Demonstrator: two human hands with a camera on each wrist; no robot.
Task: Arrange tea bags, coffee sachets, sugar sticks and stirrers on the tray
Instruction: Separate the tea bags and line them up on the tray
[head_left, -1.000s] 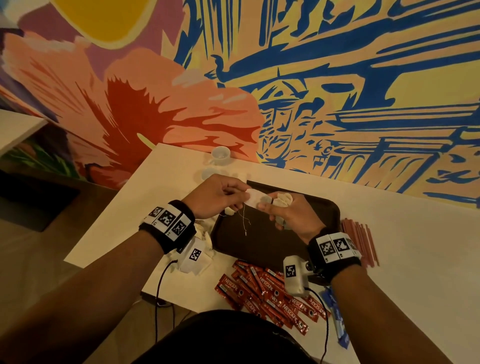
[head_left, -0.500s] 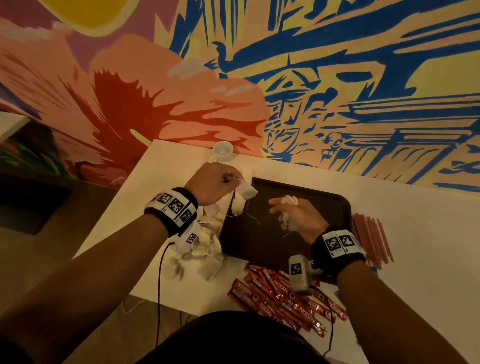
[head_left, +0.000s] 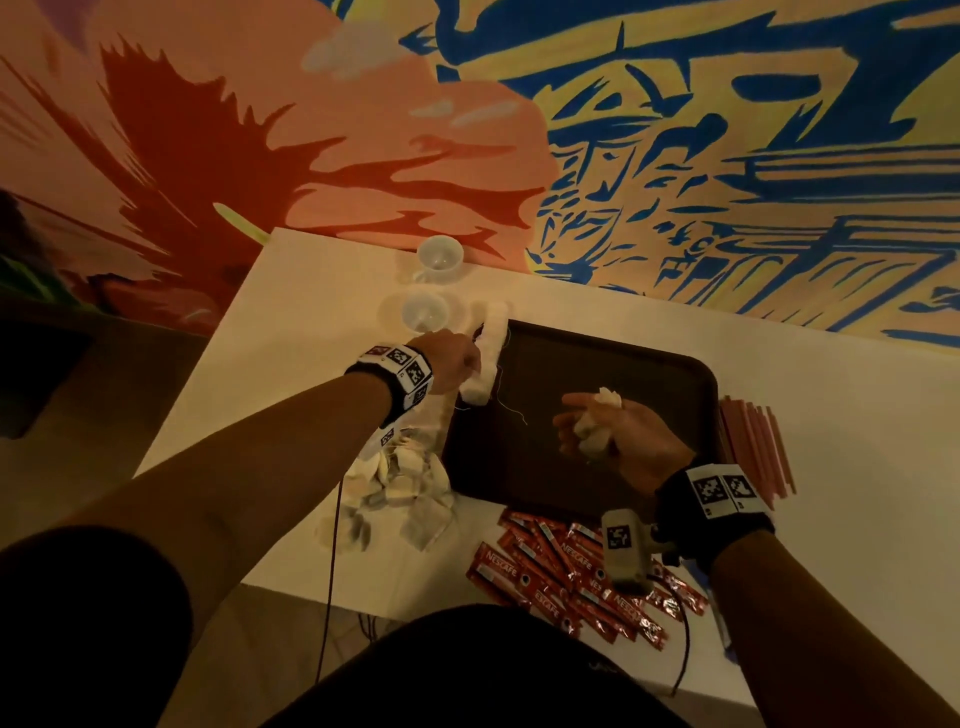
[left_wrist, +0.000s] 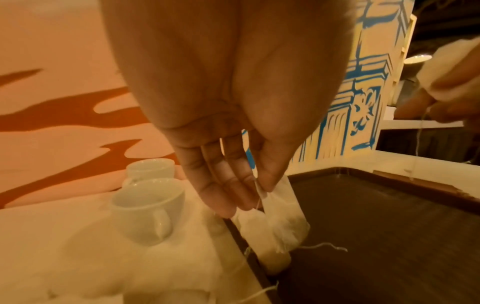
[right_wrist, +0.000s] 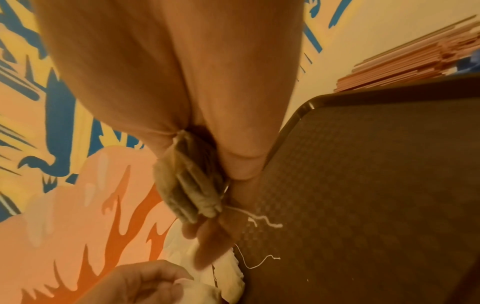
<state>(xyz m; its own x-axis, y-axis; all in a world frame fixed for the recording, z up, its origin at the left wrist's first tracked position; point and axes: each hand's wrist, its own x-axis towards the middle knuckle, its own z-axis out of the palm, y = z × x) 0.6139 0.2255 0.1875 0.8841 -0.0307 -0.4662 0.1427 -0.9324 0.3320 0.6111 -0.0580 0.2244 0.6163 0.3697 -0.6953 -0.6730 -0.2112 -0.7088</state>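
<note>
A dark brown tray (head_left: 670, 374) lies on the white table. My left hand (head_left: 454, 358) pinches a white tea bag (left_wrist: 281, 214) at its top and holds it over the tray's left rim (left_wrist: 249, 253), where other tea bags (head_left: 493, 332) lie in a row. My right hand (head_left: 618, 431) hovers over the tray's middle and grips a bunch of tea bags (head_left: 597, 426) (right_wrist: 189, 185), their strings dangling. A loose heap of tea bags (head_left: 400, 488) lies left of the tray. Red coffee sachets (head_left: 566, 577) lie in front of it.
Two white cups (head_left: 439, 257) (head_left: 423, 312) stand behind the tray's left corner, close to my left hand. Reddish stirrers (head_left: 758, 441) lie right of the tray. A painted wall (head_left: 675, 156) backs the table. The table's front edge runs near my body.
My left hand has moved away from the right hand, carrying a tea bag to the tray's left rim. The right hand has stayed over the tray with its bunch.
</note>
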